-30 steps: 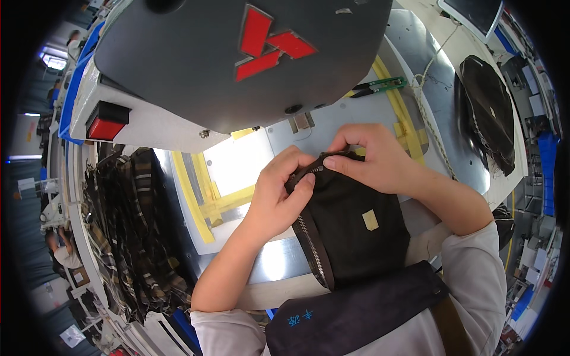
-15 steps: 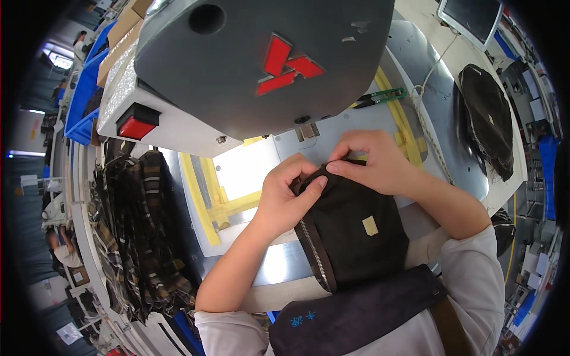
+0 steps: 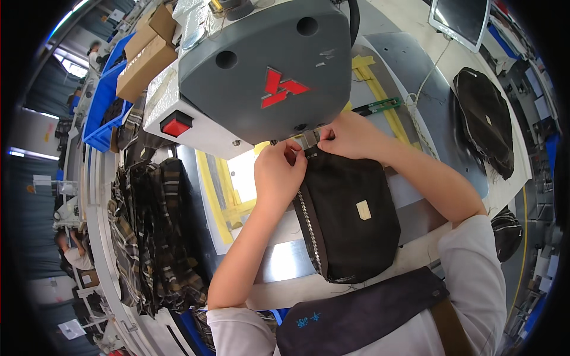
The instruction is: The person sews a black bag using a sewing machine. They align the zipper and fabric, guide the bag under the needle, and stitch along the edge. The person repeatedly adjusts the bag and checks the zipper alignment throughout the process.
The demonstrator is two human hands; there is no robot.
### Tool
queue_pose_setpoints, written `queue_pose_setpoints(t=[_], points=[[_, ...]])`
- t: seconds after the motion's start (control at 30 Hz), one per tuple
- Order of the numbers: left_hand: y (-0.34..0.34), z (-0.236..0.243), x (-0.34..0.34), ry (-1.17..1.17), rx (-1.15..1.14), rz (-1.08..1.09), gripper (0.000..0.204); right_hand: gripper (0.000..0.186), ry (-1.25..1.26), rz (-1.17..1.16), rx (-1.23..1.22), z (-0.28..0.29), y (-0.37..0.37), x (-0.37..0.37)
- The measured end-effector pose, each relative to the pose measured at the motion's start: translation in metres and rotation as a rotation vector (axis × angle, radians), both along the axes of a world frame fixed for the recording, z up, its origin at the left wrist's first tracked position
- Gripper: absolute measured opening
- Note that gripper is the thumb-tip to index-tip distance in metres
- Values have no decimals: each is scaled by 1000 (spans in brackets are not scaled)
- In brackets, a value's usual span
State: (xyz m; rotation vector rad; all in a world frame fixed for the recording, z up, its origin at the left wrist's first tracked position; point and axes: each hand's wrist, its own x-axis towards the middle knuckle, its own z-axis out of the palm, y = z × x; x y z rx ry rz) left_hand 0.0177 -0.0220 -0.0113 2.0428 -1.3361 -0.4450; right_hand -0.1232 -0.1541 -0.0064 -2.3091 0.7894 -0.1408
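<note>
A dark fabric pouch (image 3: pixel 344 231) lies under my hands, with a metal zipper along its left side and a small cream label (image 3: pixel 363 209) on its face. My left hand (image 3: pixel 279 173) pinches the pouch's far left corner near the zipper's end. Thumb and fingers of my right hand (image 3: pixel 351 137) grip the far edge just to the right of it. Both hands hold that edge at a small metal clamp (image 3: pixel 307 140) below the grey sewing machine head (image 3: pixel 267 65). The needle area is hidden from me.
Green-handled thread snips (image 3: pixel 380 105) lie beyond my right hand. Another dark pouch (image 3: pixel 484 121) rests at the right, near a cord (image 3: pixel 423 89). Plaid fabric pieces (image 3: pixel 148 231) hang at the left, by blue bins (image 3: pixel 98 121) and cardboard boxes (image 3: pixel 145 65). Yellow tape (image 3: pixel 217 202) marks the work plate.
Both hands have pushed the pouch's far edge forward to the clamp beneath the machine head. The pouch now lies flatter, and its near end shows. My view has shifted somewhat.
</note>
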Motion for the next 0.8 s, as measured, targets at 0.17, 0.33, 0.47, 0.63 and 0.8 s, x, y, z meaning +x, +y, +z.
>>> queue_pose_setpoints(t=[0.17, 0.33, 0.47, 0.63, 0.8], points=[[-14, -10, 6, -80, -13, -25, 15, 20, -45, -18, 12, -7, -19, 4], [-19, -12, 7, -44, -66, -6, 16, 20, -64, 16, -81, -11, -29, 8], [-19, -19, 8, -77, -101, 10, 18, 21, -58, 12, -44, -3, -25, 6], [-23, -23, 9, -175, -109, 39, 17, 19, -51, 6, -63, -4, -24, 8], [-15, -19, 14, -78, -89, -125, 16, 17, -64, -16, -27, 3, -18, 5]])
